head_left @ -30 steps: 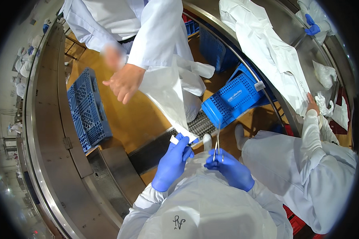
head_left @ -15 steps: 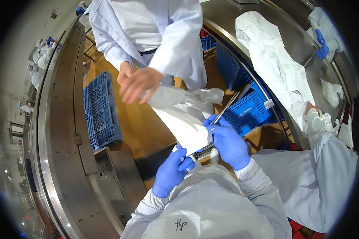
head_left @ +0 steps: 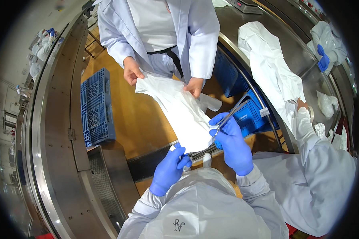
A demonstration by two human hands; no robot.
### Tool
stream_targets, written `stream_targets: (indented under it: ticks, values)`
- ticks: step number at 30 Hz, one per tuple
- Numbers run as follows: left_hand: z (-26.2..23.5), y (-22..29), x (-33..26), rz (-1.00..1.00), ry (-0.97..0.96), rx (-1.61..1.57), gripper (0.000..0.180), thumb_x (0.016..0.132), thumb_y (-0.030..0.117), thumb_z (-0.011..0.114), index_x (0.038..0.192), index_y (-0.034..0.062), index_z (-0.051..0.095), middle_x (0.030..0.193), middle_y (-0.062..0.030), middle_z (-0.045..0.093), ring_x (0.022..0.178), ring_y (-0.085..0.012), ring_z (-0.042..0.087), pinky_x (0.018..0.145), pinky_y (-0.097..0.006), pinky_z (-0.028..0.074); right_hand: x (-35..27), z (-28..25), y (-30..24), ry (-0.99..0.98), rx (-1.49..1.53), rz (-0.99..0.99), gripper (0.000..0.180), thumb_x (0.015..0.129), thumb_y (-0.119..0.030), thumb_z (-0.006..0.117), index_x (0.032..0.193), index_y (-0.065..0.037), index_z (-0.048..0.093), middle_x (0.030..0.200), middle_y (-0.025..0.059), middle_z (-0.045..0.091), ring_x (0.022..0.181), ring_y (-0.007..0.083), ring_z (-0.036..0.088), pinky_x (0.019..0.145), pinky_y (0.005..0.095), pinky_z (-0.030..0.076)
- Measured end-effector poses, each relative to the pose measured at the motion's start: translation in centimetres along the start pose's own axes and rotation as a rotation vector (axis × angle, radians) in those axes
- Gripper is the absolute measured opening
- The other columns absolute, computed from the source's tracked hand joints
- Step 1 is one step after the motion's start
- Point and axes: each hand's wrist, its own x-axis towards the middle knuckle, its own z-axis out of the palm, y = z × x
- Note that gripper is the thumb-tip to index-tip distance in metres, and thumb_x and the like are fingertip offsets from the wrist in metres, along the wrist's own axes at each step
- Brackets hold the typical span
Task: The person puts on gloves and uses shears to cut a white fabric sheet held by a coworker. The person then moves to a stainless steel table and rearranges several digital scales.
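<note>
A white plastic sheet or sleeve (head_left: 177, 105) is stretched between me and a person standing across from me. My left hand (head_left: 169, 171), in a blue glove, pinches its near left corner; a small white bit (head_left: 172, 148) shows by the fingers. My blue-gloved right hand (head_left: 233, 147) is closed round metal scissors (head_left: 232, 113), blades pointing away to the upper right. Its fingers are also at the sheet's near right corner; whether they grip it is hard to see. The other person's bare hands (head_left: 132, 71) hold the far end.
A blue plastic pallet (head_left: 96, 107) stands on the floor to the left, beside a long steel machine (head_left: 62, 119). Blue crates (head_left: 247, 113) sit under the steel table (head_left: 283, 40) at right. White garments (head_left: 267, 59) lie on that table, where another person (head_left: 307, 171) works close by.
The other person's hands have moved from above the sheet to gripping its far end with both. The sheet is now spread flatter. My hands stay nearly in place.
</note>
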Motion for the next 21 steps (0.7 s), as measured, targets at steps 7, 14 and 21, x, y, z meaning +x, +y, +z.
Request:
stream_targets:
  ticks: [7, 14, 21]
  values:
    - [-1.1, -0.8, -0.6, -0.257, 0.136, -0.431, 0.024, 0.097, -0.009, 0.05, 0.119, -0.0005, 0.051, 0.113, -0.006, 0.05, 0.075, -0.0122, 0.044, 0.078, -0.03, 0.047, -0.2, 0.4, 2.1, 0.024, 0.011, -0.001, 0.033, 0.09, -0.003, 0.065, 0.12, -0.008, 0.053, 0.113, 0.0015, 0.054, 0.109, 0.0103, 0.051, 0.096, 0.0288, 0.043]
    - [-2.5, -1.0, -1.2, -0.179, 0.226, 0.012, 0.019, 0.101, 0.005, 0.046, 0.118, 0.0014, 0.054, 0.12, -0.0068, 0.055, 0.073, -0.0124, 0.043, 0.076, -0.029, 0.045, -1.2, -0.4, 6.8, 0.024, 0.419, 0.286, 0.046, 0.097, -0.012, 0.062, 0.14, -0.009, 0.047, 0.129, 0.0059, 0.051, 0.124, 0.0169, 0.05, 0.103, 0.0362, 0.044]
    - [-3.1, -0.8, -0.3, -0.287, 0.319, -0.053, 0.029, 0.102, 0.018, 0.052, 0.124, 0.0001, 0.056, 0.103, -0.0042, 0.055, 0.072, -0.0106, 0.042, 0.073, -0.025, 0.041, 0.3, 1.1, 8.8, -0.132, 0.337, 0.2, 0.038, 0.098, -0.016, 0.061, 0.133, -0.007, 0.054, 0.122, 0.0065, 0.058, 0.118, 0.0168, 0.056, 0.096, 0.0357, 0.049]
